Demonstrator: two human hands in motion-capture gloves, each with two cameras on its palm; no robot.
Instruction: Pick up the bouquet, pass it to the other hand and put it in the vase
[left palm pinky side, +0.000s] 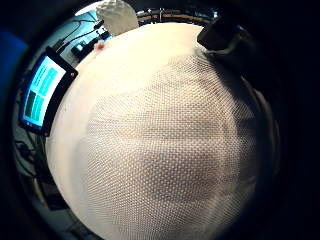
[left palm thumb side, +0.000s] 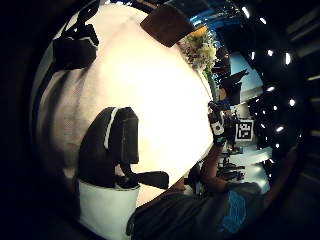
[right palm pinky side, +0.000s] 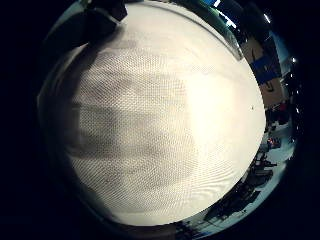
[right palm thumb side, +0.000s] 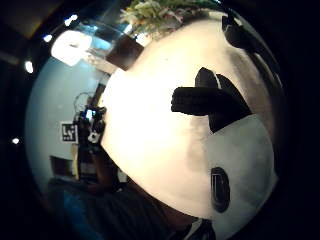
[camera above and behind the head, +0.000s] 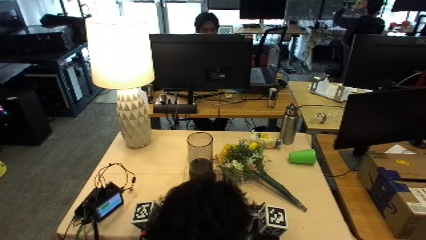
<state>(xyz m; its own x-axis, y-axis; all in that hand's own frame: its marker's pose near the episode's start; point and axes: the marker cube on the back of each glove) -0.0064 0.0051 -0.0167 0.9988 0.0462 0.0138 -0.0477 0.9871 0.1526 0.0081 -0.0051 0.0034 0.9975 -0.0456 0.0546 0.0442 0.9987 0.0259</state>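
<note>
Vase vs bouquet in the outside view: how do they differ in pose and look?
The vase stands upright; the bouquet lies flat on the table. The vase is clear glass with a dark bottom; the bouquet has yellow and white blooms and green stems. Both sit mid-table, side by side, with no hand on either.

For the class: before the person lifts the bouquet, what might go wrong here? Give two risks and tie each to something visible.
1. The tall clear glass vase stands right beside the yellow-and-white flower bouquet; a reaching hand could knock it over.
2. The bouquet's long green stems splay toward the table edge; they may miss the vase's narrow mouth.
</note>
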